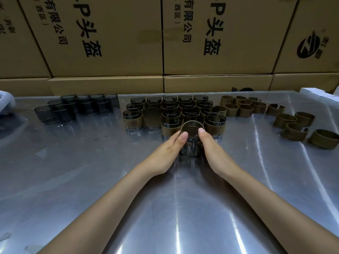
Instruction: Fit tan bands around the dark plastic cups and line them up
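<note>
A reflective metal table (91,180) fills the lower view; stacked cardboard boxes (102,37) with black printed characters stand along its far edge at 12 o'clock.

At centre, one dark plastic cup (189,149) stands upright on the table, with a tan band (192,125) held at its rim, not seated lower on the wall; the left hand (167,153) grips from the 9 o'clock side, thumb pressed against the band; the right hand (211,149) grips from the 3 o'clock side, thumb likewise on the band; the remaining fingers of both hands curl behind the cup and are mostly hidden.

Directly beyond, at 12 o'clock and touching the held cup, the banded cups (174,112) stand in close rows; the bare dark cups (78,107) form a looser cluster at 10 o'clock, well apart; the loose tan bands (275,116) lie scattered from 1 to 3 o'clock; a white box (319,93) sits at the far right table edge at 2 o'clock.
</note>
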Tool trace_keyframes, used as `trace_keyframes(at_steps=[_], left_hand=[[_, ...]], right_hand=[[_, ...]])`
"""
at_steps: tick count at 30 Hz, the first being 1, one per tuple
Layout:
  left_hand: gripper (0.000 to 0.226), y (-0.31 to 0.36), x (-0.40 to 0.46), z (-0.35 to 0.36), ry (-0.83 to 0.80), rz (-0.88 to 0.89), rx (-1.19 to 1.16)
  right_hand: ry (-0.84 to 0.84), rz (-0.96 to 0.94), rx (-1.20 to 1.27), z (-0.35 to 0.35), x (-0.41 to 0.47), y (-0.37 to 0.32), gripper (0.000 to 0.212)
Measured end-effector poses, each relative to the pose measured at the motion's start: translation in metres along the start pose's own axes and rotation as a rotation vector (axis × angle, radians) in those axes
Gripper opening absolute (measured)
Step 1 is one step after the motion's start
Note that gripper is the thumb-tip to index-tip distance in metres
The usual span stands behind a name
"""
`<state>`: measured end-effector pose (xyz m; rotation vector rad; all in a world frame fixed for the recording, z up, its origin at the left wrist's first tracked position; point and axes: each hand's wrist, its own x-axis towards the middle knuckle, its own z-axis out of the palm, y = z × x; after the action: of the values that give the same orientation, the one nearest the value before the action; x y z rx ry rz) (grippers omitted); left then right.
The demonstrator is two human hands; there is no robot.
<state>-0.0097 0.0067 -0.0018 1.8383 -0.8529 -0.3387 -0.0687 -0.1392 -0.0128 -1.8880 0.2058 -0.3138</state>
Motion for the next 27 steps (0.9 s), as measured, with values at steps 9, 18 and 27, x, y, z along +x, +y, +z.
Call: trace_keyframes(at_steps=[9, 18, 27], left_hand=[[0.072, 0.011, -0.004, 0.025, 0.118, -0.017, -0.259], [0.03, 0.018, -0.003, 0.032, 0.237, -0.068, -0.603], [0.036, 0.02, -0.004, 0.025, 0.22, -0.136, -0.721]], right_hand=[[0.108, -0.003, 0.046, 0.004, -0.007, -0.007, 0.078], [0.226, 0.0, 0.398, 0.006, -0.01, -0.009, 0.039], [0.191, 0.022, 0.727, 0.001, -0.007, -0.011, 0.019]])
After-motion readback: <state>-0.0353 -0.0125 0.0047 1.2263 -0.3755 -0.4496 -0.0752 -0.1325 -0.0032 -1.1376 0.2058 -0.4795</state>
